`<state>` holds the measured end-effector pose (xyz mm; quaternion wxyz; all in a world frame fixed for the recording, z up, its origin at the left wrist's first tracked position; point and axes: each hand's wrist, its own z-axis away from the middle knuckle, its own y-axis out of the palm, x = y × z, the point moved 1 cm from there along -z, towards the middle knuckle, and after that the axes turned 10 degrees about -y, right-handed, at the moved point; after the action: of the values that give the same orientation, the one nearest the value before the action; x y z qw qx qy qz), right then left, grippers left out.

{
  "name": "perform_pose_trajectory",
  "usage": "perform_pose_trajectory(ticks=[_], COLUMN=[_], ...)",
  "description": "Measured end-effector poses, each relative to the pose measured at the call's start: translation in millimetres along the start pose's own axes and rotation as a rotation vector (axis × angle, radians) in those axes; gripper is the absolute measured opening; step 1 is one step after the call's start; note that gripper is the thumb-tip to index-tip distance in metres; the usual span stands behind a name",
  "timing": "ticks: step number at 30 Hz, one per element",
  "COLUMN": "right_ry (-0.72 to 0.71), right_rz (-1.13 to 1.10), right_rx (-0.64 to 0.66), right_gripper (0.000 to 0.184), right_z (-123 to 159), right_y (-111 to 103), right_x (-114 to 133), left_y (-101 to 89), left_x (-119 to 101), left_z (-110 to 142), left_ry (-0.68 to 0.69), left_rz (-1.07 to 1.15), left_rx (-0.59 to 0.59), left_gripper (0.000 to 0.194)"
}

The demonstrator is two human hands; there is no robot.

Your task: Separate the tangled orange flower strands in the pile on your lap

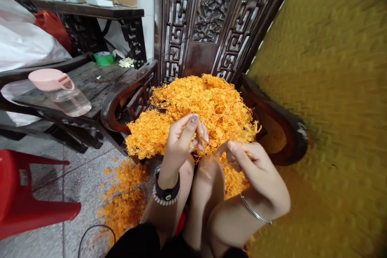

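A big heap of orange plastic flower sprigs [208, 100] fills the seat of a carved dark wooden chair [211, 20]. My left hand [184, 139], with a black watch and bead bracelet on the wrist, is closed in a pinch on a small orange sprig just in front of the heap. My right hand [250, 157], a thin bangle on its wrist, is curled around another bunch of orange sprigs [249, 131] that sticks up from its fingers. Both hands hover above my bare knees [208, 185].
More orange sprigs [123, 197] lie scattered on the tiled floor. A pink-lidded clear jug [60, 92] rests on a dark side table [99, 76], with a green tape roll [104, 58] behind. A red plastic stool [27, 193] stands at left. Yellow fabric [332, 109] fills the right.
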<state>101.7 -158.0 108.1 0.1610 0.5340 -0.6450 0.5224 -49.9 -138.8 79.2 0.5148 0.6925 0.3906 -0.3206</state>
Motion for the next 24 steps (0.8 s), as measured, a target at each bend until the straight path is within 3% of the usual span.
perform_pose_trajectory(ticks=[2,5,7,9,12,14,16,20,24], right_ry=[0.023,0.020,0.001,-0.024,-0.052,-0.095,-0.172,-0.284,-0.318], right_rz=[0.017,0.034,0.082,0.129,0.163,0.200,0.207,0.040,-0.009], right_rx=[0.032,0.168,0.290,0.327,0.294,0.281,0.239,0.115,-0.052], right_gripper=[0.042,0.042,0.042,0.041,0.038,0.039,0.036,0.015,0.009], right_z=[1,2,2,1,-1,-3,-4,-12,-20], right_y=[2,6,9,10,9,7,5,13,30], right_x=[-1,-5,-8,-10,-9,-7,-5,-2,5], left_y=[2.3,3.8,4.4,5.5,5.7,3.6,0.7,-0.7,0.3], left_x=[0,-1,-2,-3,-5,-6,-7,-6,0], left_z=[0,0,2,3,2,0,-1,2,2], left_ry=[0.012,0.117,0.195,0.237,0.283,0.321,0.302,0.164,0.159], left_rz=[-0.079,-0.212,-0.364,-0.552,-0.713,-0.709,-0.681,-0.600,-0.420], left_rx=[-0.050,-0.120,-0.122,-0.089,-0.076,-0.107,-0.111,-0.034,-0.138], left_gripper=[0.026,0.030,0.037,0.036,0.025,0.029,0.033,0.036,0.034])
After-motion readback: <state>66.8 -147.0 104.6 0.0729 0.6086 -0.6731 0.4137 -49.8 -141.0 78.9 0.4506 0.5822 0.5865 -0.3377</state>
